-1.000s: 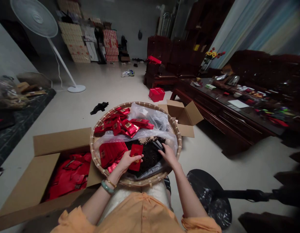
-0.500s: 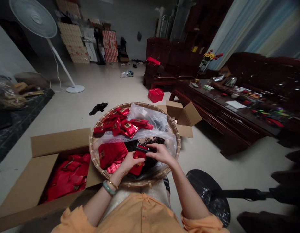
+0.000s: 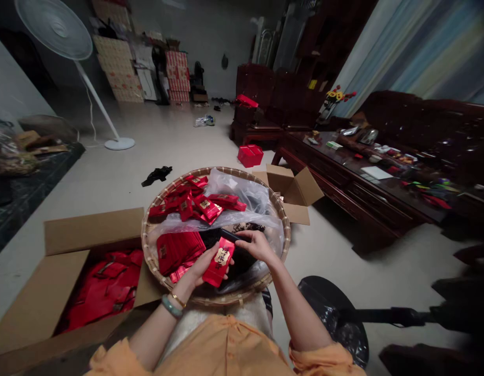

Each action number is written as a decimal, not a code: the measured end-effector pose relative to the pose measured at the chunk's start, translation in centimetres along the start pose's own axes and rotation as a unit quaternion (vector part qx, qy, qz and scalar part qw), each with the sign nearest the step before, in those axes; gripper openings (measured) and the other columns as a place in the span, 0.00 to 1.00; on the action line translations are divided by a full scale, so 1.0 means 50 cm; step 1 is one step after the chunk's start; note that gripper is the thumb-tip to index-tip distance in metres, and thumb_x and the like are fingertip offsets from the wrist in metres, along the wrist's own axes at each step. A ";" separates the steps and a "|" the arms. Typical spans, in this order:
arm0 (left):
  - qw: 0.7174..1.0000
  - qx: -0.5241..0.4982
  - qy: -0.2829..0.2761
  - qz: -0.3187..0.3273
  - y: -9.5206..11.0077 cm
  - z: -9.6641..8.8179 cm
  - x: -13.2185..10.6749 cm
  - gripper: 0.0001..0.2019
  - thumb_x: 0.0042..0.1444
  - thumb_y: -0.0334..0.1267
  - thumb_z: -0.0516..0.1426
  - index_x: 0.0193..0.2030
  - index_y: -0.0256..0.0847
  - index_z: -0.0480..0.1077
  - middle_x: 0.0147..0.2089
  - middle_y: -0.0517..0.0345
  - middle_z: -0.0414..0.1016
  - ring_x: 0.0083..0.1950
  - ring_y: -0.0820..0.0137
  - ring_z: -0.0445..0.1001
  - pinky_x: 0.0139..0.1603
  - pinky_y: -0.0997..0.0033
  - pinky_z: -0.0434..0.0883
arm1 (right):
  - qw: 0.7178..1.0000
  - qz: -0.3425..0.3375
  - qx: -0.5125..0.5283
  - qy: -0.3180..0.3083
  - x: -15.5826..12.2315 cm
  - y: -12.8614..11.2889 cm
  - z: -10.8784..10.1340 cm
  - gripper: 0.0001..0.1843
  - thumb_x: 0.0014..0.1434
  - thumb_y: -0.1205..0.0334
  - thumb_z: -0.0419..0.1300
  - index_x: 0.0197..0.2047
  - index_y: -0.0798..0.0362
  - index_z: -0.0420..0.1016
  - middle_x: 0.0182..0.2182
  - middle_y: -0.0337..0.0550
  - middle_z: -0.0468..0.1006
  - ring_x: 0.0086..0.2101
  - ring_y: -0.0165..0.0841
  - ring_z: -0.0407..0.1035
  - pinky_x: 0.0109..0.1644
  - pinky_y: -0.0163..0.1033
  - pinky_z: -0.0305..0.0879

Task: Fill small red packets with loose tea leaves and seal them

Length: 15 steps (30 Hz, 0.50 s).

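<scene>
A round woven basket tray [image 3: 280, 211] rests on my lap. My left hand [image 3: 198, 267] is closed round a small red packet [image 3: 219, 261] with a gold label, tilted over the tray. My right hand [image 3: 257, 244] pinches a dark scoop-like tool [image 3: 231, 236] at the packet's open top. Under them lies a heap of dark loose tea [image 3: 248, 227] on a clear plastic sheet [image 3: 242, 194]. A stack of flat red packets [image 3: 178, 249] sits just left of my left hand. Several filled red packets [image 3: 200, 201] lie at the tray's far side.
An open cardboard box [image 3: 61, 245] of red packets stands at my left. A smaller open box [image 3: 295, 188] sits beyond the tray. A long dark wooden table [image 3: 367, 183] runs along the right, a standing fan [image 3: 69, 47] at far left, and a black bag [image 3: 336, 318] by my right knee.
My right hand lifted from the tea heap with the dark tool and came to the packet's mouth. My left hand tilted the red packet, so its gold label now shows.
</scene>
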<state>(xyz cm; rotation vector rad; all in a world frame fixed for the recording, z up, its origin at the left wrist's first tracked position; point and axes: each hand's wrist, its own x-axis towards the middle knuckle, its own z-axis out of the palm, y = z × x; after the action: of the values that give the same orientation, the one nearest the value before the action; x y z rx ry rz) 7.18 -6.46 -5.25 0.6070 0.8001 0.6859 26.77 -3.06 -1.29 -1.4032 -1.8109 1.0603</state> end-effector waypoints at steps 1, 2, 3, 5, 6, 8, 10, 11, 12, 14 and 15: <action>1.000 -0.020 0.001 -0.015 -0.002 -0.005 0.005 0.28 0.53 0.60 0.50 0.44 0.33 0.67 0.35 0.44 0.77 0.26 0.66 0.75 0.25 0.66 0.73 | 1.000 0.001 0.002 0.001 0.002 0.003 0.002 0.16 0.49 0.59 0.62 0.42 0.53 0.78 0.39 0.44 0.80 0.40 0.41 0.73 0.45 0.43 0.67; 0.999 -0.033 0.002 -0.026 -0.004 -0.010 0.010 0.29 0.54 0.61 0.48 0.44 0.32 0.68 0.34 0.43 0.77 0.26 0.65 0.75 0.24 0.65 0.74 | 1.000 0.003 0.004 0.002 0.005 0.005 0.004 0.16 0.49 0.59 0.62 0.42 0.53 0.79 0.39 0.44 0.80 0.40 0.41 0.73 0.45 0.43 0.67; 0.999 -0.040 0.006 -0.034 -0.005 -0.013 0.015 0.30 0.55 0.60 0.47 0.43 0.31 0.68 0.34 0.43 0.77 0.26 0.64 0.75 0.23 0.65 0.73 | 1.000 0.006 0.006 0.004 0.007 0.007 0.005 0.16 0.49 0.59 0.62 0.42 0.53 0.79 0.38 0.44 0.80 0.39 0.41 0.73 0.45 0.43 0.67; 0.998 -0.042 0.011 -0.042 -0.003 -0.017 0.021 0.29 0.57 0.58 0.46 0.44 0.31 0.68 0.33 0.43 0.77 0.25 0.64 0.75 0.22 0.66 0.73 | 1.000 0.008 0.010 0.009 0.011 0.010 0.008 0.15 0.49 0.60 0.62 0.42 0.53 0.78 0.38 0.43 0.81 0.39 0.41 0.73 0.45 0.43 0.67; 0.998 -0.042 0.012 -0.044 0.000 -0.017 0.023 0.28 0.57 0.57 0.46 0.45 0.30 0.68 0.33 0.43 0.77 0.24 0.65 0.75 0.21 0.66 0.73 | 1.000 0.007 0.011 0.012 0.012 0.011 0.009 0.15 0.49 0.60 0.62 0.42 0.53 0.78 0.38 0.43 0.81 0.38 0.40 0.73 0.45 0.43 0.66; 0.998 -0.043 0.011 -0.046 0.007 -0.014 0.023 0.27 0.58 0.55 0.46 0.45 0.30 0.68 0.33 0.44 0.77 0.23 0.65 0.74 0.21 0.67 0.72 | 1.000 0.000 0.009 0.019 0.014 0.013 0.010 0.15 0.50 0.61 0.61 0.42 0.52 0.78 0.38 0.42 0.81 0.38 0.40 0.73 0.45 0.43 0.66; 0.998 -0.041 0.011 -0.049 0.015 -0.009 0.023 0.26 0.59 0.54 0.46 0.45 0.30 0.68 0.32 0.44 0.77 0.22 0.66 0.74 0.21 0.68 0.72 | 1.000 -0.004 0.006 0.029 0.015 0.016 0.012 0.15 0.50 0.60 0.61 0.42 0.52 0.78 0.39 0.43 0.80 0.39 0.40 0.73 0.45 0.44 0.66; 0.998 -0.038 0.011 -0.050 0.019 -0.006 0.022 0.26 0.60 0.53 0.45 0.45 0.29 0.69 0.31 0.44 0.77 0.22 0.66 0.74 0.21 0.69 0.72 | 0.999 -0.003 0.004 0.036 0.015 0.017 0.013 0.15 0.50 0.60 0.61 0.42 0.52 0.78 0.39 0.43 0.80 0.39 0.40 0.73 0.45 0.44 0.66; 0.998 -0.036 0.010 -0.051 0.023 -0.003 0.022 0.25 0.60 0.53 0.45 0.44 0.29 0.69 0.31 0.44 0.77 0.21 0.67 0.74 0.21 0.69 0.72 | 0.999 -0.002 0.003 0.042 0.015 0.019 0.015 0.16 0.50 0.59 0.61 0.42 0.53 0.78 0.39 0.44 0.80 0.40 0.41 0.73 0.46 0.44 0.66; 0.998 -0.032 0.005 -0.046 0.029 0.002 0.021 0.25 0.60 0.52 0.45 0.42 0.29 0.69 0.30 0.45 0.77 0.21 0.68 0.74 0.20 0.71 0.71 | 0.999 -0.001 0.004 0.051 0.017 0.024 0.018 0.16 0.50 0.59 0.61 0.43 0.53 0.78 0.40 0.45 0.80 0.40 0.41 0.73 0.47 0.45 0.66; 0.999 -0.031 0.002 -0.043 0.031 0.004 0.020 0.24 0.60 0.52 0.45 0.42 0.29 0.69 0.30 0.46 0.77 0.21 0.68 0.74 0.20 0.71 0.71 | 0.999 -0.001 0.009 0.052 0.018 0.027 0.020 0.16 0.50 0.59 0.61 0.43 0.53 0.78 0.40 0.45 0.80 0.41 0.41 0.73 0.47 0.45 0.66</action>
<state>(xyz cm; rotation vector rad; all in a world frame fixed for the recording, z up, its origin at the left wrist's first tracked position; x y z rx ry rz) 7.36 -4.77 -4.45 0.5128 0.8019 0.6317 26.38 -2.26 -2.96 -1.4193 -1.7246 0.9818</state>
